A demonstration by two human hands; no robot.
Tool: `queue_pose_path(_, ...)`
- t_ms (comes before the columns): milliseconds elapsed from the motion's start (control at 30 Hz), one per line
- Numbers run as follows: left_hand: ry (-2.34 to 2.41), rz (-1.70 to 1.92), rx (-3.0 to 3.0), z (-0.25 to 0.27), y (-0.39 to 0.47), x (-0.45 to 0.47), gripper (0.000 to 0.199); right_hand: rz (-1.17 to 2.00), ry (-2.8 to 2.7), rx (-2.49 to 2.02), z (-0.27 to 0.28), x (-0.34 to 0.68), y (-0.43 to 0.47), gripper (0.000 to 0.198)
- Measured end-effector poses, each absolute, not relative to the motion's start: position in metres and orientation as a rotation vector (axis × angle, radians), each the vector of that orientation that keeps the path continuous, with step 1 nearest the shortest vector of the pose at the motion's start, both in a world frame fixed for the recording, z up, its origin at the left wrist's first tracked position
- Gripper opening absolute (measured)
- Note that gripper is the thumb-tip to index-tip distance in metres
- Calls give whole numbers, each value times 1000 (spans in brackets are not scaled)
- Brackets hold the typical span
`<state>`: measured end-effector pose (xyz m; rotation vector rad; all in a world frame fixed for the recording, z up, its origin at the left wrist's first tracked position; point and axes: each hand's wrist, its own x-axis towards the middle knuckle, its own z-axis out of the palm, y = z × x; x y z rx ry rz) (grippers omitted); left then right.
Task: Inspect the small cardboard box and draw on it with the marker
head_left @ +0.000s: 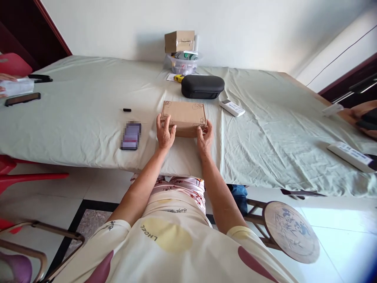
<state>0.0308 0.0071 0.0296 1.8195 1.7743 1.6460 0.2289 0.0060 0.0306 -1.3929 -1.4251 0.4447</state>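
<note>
A closed cardboard box [185,112] lies flat on the cloth-covered table in front of me, with dark printed or drawn marks at its corners. My left hand [165,131] grips its near left corner, fingers along the side and thumb at the front. At the near right corner my right hand [205,135] holds it the same way, its fingertips partly hidden behind the edge. Just beyond the box sits a black hard case [202,87]. To the left lies a phone [131,136] with its screen blurred, and a small black stick-like piece [127,110] is above it.
A white handheld device [232,108] lies right of the box, and a similar one [352,156] at the far right. Behind stand a clear plastic tub [184,65], a smaller carton [179,41] and a yellow tape measure [178,78]. Other people's hands show at the left edge. A round stool [291,232] stands below.
</note>
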Motion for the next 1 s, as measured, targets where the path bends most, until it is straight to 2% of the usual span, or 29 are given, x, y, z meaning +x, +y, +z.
queue_pose_path(267,1828,1643,1740,26,1,26,61,113,-1508,-1540,34,205,-5,75)
queue_pose_path(467,1849,1586,1912,32,-13,46,52,-181,-1708,-1582,44,192,-20,60)
queue_pose_path(733,1726,1394,2193,28,-15,55,54,-184,-1999,-1603,46,180,-26,63)
queue_pose_path(1000,1704,1419,2193,32,-16,49,57,-273,-1841,-1646,39,194,-19,62)
